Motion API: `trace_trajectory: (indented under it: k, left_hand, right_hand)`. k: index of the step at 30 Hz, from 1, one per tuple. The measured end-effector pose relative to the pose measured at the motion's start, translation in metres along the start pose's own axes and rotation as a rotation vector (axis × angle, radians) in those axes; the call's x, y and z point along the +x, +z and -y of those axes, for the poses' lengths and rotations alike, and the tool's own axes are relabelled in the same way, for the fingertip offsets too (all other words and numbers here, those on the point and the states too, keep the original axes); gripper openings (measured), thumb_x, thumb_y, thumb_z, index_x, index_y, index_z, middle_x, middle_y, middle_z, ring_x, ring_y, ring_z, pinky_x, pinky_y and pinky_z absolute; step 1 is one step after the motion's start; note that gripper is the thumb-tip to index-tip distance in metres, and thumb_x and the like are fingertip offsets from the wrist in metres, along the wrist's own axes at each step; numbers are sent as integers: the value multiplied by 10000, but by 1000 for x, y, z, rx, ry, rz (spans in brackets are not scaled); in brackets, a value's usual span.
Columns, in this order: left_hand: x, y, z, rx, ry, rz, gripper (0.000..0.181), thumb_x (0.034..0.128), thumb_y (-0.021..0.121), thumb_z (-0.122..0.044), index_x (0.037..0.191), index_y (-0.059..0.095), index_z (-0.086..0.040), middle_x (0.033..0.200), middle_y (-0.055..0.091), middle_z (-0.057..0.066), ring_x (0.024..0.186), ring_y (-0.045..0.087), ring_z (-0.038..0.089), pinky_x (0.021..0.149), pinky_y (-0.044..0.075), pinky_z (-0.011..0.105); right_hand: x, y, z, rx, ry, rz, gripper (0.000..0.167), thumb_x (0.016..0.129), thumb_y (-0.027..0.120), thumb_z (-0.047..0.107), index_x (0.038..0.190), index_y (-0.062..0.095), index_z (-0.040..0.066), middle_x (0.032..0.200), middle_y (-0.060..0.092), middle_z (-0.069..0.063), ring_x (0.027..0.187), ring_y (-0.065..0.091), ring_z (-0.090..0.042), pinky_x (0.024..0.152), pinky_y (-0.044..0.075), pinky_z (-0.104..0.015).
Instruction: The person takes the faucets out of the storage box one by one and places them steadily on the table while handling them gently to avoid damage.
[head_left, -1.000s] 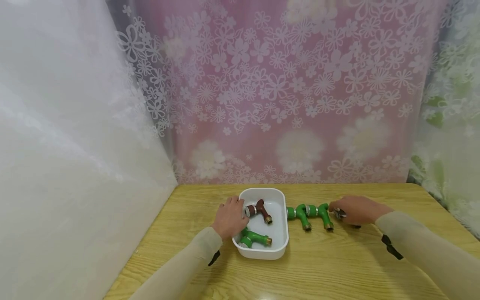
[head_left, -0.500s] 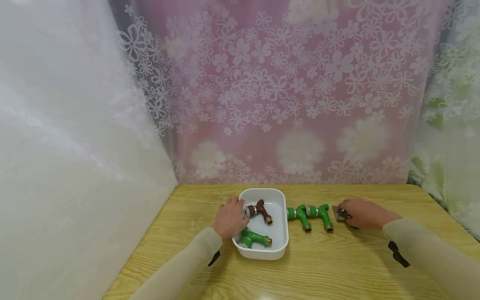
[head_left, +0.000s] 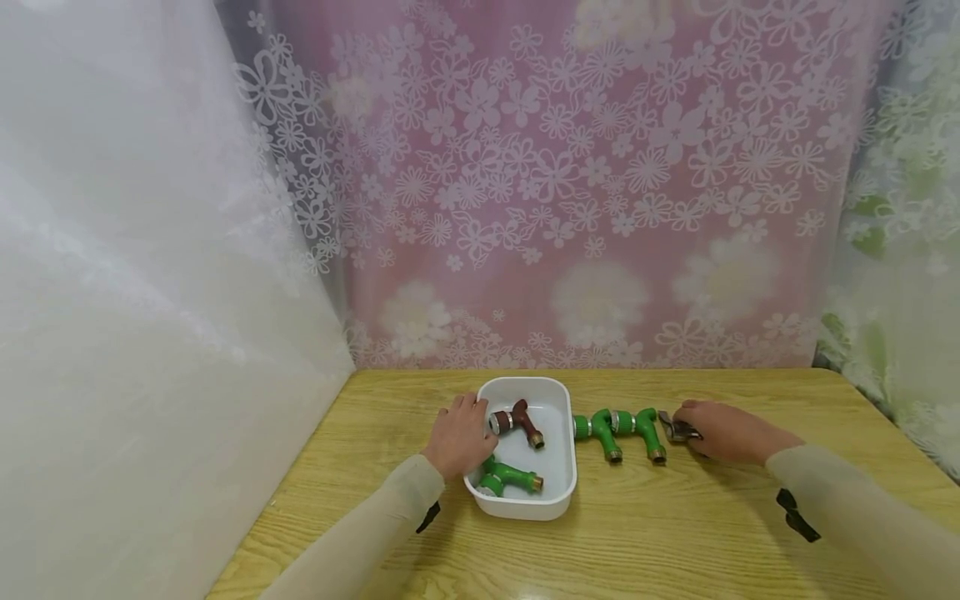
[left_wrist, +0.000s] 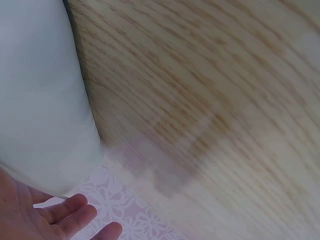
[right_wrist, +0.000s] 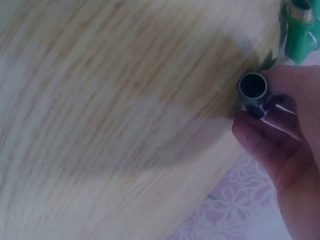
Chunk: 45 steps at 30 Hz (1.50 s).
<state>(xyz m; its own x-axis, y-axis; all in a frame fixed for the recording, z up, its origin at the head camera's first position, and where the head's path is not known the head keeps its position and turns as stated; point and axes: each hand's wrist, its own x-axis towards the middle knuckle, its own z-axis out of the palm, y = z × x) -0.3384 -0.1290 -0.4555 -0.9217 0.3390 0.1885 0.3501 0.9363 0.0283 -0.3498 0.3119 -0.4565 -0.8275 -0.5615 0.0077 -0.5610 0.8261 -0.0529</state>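
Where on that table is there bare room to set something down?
Plenty on the near tabletop between the sleeves, before the white tub and green tap pair. A narrower strip lies behind that pair, before the pink curtain. Crowded: the row from the tub, holding a brown tap and another green tap, to the metal fitting in the right hand's grip.

Metal fitting, held, R of wht tub
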Motion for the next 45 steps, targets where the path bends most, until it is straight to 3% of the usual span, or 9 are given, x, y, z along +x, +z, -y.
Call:
trace_trajectory:
  k: [12, 20, 27, 32, 38, 45]
  left_hand:
    - [2, 1, 0, 9, -8, 2, 571, 973, 533, -389, 1440, 499, -63, 1408, 511, 129, 1296, 493, 291, 974, 480, 528]
    - [1, 1, 0, 5, -4, -5, 572, 964, 549, -393, 1428, 512, -61, 1400, 516, 131, 1288, 498, 293, 961, 486, 525]
    - [0, 1, 0, -2, -11, 3, 570, 968, 549, -390, 1433, 507, -63, 1404, 515, 129, 1292, 496, 291, 971, 482, 524]
    - [1, -1, -1, -9, -13, 17, 572, 970, 542, -394, 1439, 502, -68, 1419, 507, 125, 1310, 485, 294, 984, 473, 533]
    - [1, 0, -1, -8, -11, 20, 572, 970, 541, -392, 1440, 500, -70, 1420, 506, 122, 1310, 484, 291, 982, 476, 530]
    - [2, 1, 0, 1, -9, 19, 567, 969, 539, -393, 1434, 502, -71, 1416, 507, 119, 1303, 487, 286, 973, 480, 528]
  right_hand:
    - [-4, 4, 1, -18, -28, -65, 278, 892, 747, 151, 1149, 684, 66, 1042, 649, -49, 857, 651, -188, 702, 543, -403]
    - [-6, -3, 9, -101, 3, -98, 399, 902, 716, 264, 1240, 672, 56, 1221, 648, -193, 927, 683, -316, 721, 562, -493]
    - [7, -18, 20, -141, -62, -174, 330, 941, 695, 303, 1210, 683, 114, 1143, 654, -86, 756, 631, -134, 591, 513, -348]
    - [23, -31, 35, -143, -80, -133, 340, 948, 680, 294, 1244, 670, 126, 1229, 639, -118, 747, 631, -123, 593, 499, -343]
    - [46, -49, 63, -87, -98, -43, 350, 970, 655, 315, 1277, 651, 146, 1273, 646, -115, 934, 683, -217, 748, 562, -431]
    - [74, -64, 95, -29, -151, 10, 336, 988, 623, 304, 1280, 656, 142, 1278, 663, -88, 1083, 667, -272, 872, 553, -472]
